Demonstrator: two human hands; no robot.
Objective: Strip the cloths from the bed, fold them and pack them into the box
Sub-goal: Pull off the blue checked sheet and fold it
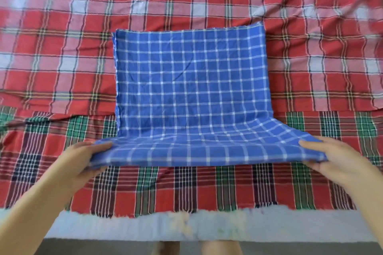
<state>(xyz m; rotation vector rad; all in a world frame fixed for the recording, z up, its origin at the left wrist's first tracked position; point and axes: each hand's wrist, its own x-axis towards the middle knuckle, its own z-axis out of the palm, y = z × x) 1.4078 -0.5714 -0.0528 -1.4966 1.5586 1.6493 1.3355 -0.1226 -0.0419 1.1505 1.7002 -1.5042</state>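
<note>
Folded blue-and-white checked cloth [190, 89] — near edge lifted.
Left hand [83, 161] and right hand [335, 159] each pinch a corner, thumbs on top — fingers underneath, apparently curled.

1. Three cloths in all, each with a different check.
2. One blue checked cloth [190, 89], folded, in the centre of the frame.
3. One red-and-white plaid cloth [62, 37], spread across the upper half.
4. One red, green and dark plaid cloth [186, 188], spread across the lower middle.
5. Two hands: left hand [83, 161] at lower left and right hand [335, 161] at lower right, one gripping each near corner of the blue checked cloth.
6. One bed [124, 227], seen only as a pale strip along the bottom.
7. Two bare legs [219, 248] at bottom centre, cut off by the frame edge.
</note>
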